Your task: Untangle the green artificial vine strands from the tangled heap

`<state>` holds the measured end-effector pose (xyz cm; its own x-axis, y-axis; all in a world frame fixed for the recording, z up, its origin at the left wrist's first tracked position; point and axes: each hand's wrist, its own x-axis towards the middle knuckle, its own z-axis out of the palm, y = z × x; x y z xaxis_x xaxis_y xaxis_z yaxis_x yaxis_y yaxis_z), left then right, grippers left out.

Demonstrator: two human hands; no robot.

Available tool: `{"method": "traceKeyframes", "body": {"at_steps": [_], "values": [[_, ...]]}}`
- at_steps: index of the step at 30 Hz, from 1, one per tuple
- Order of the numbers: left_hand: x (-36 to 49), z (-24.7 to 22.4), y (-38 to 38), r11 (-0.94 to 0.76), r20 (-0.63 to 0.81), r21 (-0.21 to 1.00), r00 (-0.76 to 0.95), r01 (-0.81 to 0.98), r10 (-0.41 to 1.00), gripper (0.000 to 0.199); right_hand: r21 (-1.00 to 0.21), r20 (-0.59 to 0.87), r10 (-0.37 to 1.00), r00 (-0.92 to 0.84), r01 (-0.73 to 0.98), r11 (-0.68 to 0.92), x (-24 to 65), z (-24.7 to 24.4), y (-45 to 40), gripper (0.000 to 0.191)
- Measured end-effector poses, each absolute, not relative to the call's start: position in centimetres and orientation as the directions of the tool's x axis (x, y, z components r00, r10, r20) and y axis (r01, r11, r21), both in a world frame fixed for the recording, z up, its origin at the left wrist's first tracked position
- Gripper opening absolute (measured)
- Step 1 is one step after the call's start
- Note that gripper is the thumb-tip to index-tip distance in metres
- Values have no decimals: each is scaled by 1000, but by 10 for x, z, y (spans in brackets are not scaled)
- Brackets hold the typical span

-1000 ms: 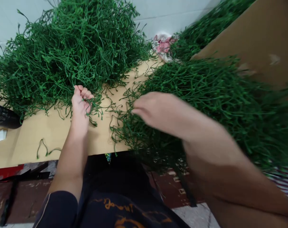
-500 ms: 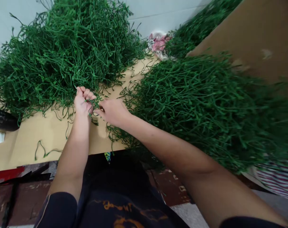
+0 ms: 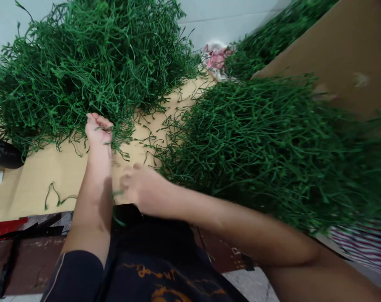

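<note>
My left hand (image 3: 98, 129) is closed, palm up, at the front edge of a tall heap of thin green stems (image 3: 92, 79). A few green stems (image 3: 119, 144) stick out from its fingers over the cardboard. Closer to my body is my right hand (image 3: 143, 188), blurred by motion, its fingers curled together. A single green stem (image 3: 118, 221) hangs below those fingers past the board's front edge, its upper part smeared. Another large heap of stems (image 3: 256, 142) spreads to the right of my right hand. The stems have small forked or knobbed tips.
A cardboard sheet (image 3: 48, 167) covers the work surface, with loose stems scattered on it. On the left lies a dark cylindrical container (image 3: 3, 153). A cardboard flap (image 3: 341, 46) rises at the right, and a pink-and-white cloth (image 3: 216, 58) is by the tiled wall.
My right hand has pulled away from my left hand, toward my body, trailing a green stem. My left hand has shifted slightly left, still closed on stems.
</note>
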<state>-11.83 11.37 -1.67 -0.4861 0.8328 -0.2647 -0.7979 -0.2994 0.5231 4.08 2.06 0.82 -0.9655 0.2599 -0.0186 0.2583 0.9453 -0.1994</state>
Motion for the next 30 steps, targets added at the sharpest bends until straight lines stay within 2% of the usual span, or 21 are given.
{"method": "traceKeyframes", "body": {"at_steps": [1, 2, 3, 5, 7, 9, 11, 14, 16, 18, 20, 22, 25, 28, 30], "values": [[-125, -17, 113, -330, -243, 510, -501, -794, 831, 42, -232, -41, 177, -983, 182, 956, 45, 10, 16, 20], [-129, -17, 111, -336, -213, 501, -490, -797, 846, 42, -239, -64, 162, -985, 173, 955, 51, 14, 14, 20], [-131, -17, 109, -321, -181, 496, -457, -807, 871, 42, -214, -84, 207, -975, 221, 952, 58, 19, 16, 21], [-130, -15, 105, -251, -155, 490, -367, -835, 917, 42, -74, -112, 422, -900, 431, 899, 77, 31, 28, 23], [-126, -12, 102, -217, -149, 486, -324, -847, 934, 42, 90, -66, 660, -748, 654, 751, 102, 45, 45, 25], [-122, -10, 101, -214, -150, 484, -322, -848, 935, 42, 199, 4, 822, -570, 806, 557, 133, 55, 62, 27], [-119, -9, 101, -216, -151, 486, -325, -847, 934, 42, 260, 78, 880, -469, 862, 436, 162, 59, 75, 24], [-116, -8, 100, -214, -147, 493, -323, -844, 935, 42, 311, 172, 867, -468, 861, 403, 182, 56, 84, 30], [-113, -8, 100, -209, -145, 499, -319, -841, 937, 42, 231, 210, 836, -507, 856, 462, 169, 51, 84, 32], [-108, -7, 100, -196, -146, 489, -301, -850, 942, 42, 28, 212, 810, -546, 832, 554, 137, 43, 81, 26], [-103, -7, 100, -175, -149, 480, -277, -859, 949, 42, -190, 112, 795, -597, 772, 607, 96, 32, 79, 32], [-99, -7, 100, -160, -157, 496, -269, -854, 950, 43, -337, 26, 786, -618, 735, 589, 58, 19, 80, 40], [-96, -6, 100, -145, -171, 526, -271, -838, 947, 43, -458, -46, 775, -631, 703, 545, 26, 3, 84, 40], [-96, -6, 100, -144, -174, 531, -274, -835, 946, 43, -527, -3, 782, -624, 665, 529, 20, -5, 88, 29], [-95, -6, 100, -149, -168, 537, -278, -830, 946, 43, -557, 53, 745, -665, 599, 575, 24, -7, 89, 24]]}}
